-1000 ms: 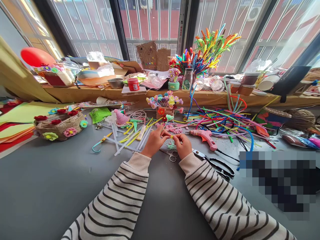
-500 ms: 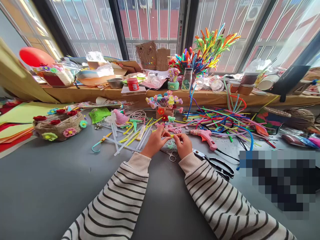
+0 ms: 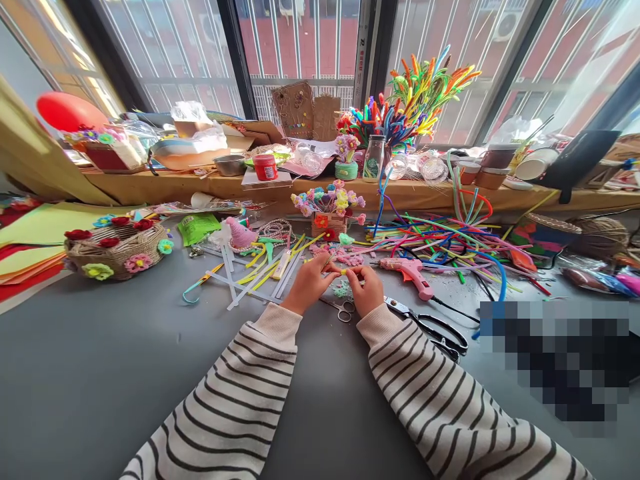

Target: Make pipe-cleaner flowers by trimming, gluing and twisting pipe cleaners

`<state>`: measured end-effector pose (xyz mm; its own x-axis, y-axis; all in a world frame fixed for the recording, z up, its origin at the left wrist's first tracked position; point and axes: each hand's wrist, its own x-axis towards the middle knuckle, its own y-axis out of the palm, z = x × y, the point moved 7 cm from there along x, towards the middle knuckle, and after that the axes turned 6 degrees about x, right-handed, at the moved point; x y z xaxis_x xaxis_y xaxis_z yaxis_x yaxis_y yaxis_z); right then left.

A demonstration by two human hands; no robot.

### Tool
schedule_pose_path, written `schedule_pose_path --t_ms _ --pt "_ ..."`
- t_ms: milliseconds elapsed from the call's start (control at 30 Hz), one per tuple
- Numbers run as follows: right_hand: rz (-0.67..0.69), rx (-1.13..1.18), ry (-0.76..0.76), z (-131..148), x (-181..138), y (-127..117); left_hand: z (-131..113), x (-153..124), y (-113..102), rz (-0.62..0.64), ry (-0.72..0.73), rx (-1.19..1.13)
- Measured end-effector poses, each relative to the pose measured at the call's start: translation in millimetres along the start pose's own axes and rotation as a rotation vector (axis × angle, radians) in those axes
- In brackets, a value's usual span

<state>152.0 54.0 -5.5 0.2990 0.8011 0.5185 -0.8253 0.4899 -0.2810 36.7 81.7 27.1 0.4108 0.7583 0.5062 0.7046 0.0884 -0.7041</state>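
My left hand [image 3: 310, 283] and right hand [image 3: 369, 291] are both pinched shut on a short yellow fuzzy pipe-cleaner piece [image 3: 343, 271], held between them just above the grey tabletop [image 3: 150, 373]. With so little to grip, I judge a hard twist could flick it away, or its wire end could prick a fingertip. The small silver scissors [image 3: 344, 311] lie just beneath my hands.

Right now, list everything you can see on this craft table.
pipe-cleaner piece: one, yellow, pinched between both hands
small scissors: one, silver, between the wrists
glue gun: one, pink, right of the hands
large scissors: one, black-handled, by the right sleeve
loose pipe cleaners: many, mixed colours, heap at right
basket: one, tan with flowers, left
jar: one, red, window ledge
balloon: one, red, far left
table: one, grey
left hand: one, gripping the piece
right hand: one, gripping the piece
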Motion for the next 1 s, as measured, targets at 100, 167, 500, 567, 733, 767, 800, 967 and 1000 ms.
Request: schedule_pose_path --t_ms 100,167,500,567,733,767,800,967,1000 --pt "-0.004 -0.007 -0.006 -1 0 0 1 0 2 0.007 -0.009 -0.012" --pt "-0.002 -0.008 -0.002 -2 -1 1 3 0 3 0.019 -0.022 -0.017" --pt "-0.008 0.061 0.043 -3 2 -2 7 -3 11 0.158 -0.114 -0.094" --pt "0.001 0.077 0.059 -5 3 -2 7 -4 14 0.201 -0.124 -0.144" --pt "-0.009 0.068 0.074 -12 3 -2 6 -3 14 0.18 -0.138 -0.3" --pt "-0.007 0.071 0.079 -12 3 -1 6 -3 13 0.159 -0.136 -0.339" --pt "-0.003 0.075 0.082 -11 2 -1 6 -2 12 0.138 -0.132 -0.38" --pt "0.037 0.097 0.042 -3 0 4 7 0 9 0.089 -0.116 -0.467" --pt "0.04 0.098 0.037 -2 -1 4 7 -1 9 0.09 -0.117 -0.466"
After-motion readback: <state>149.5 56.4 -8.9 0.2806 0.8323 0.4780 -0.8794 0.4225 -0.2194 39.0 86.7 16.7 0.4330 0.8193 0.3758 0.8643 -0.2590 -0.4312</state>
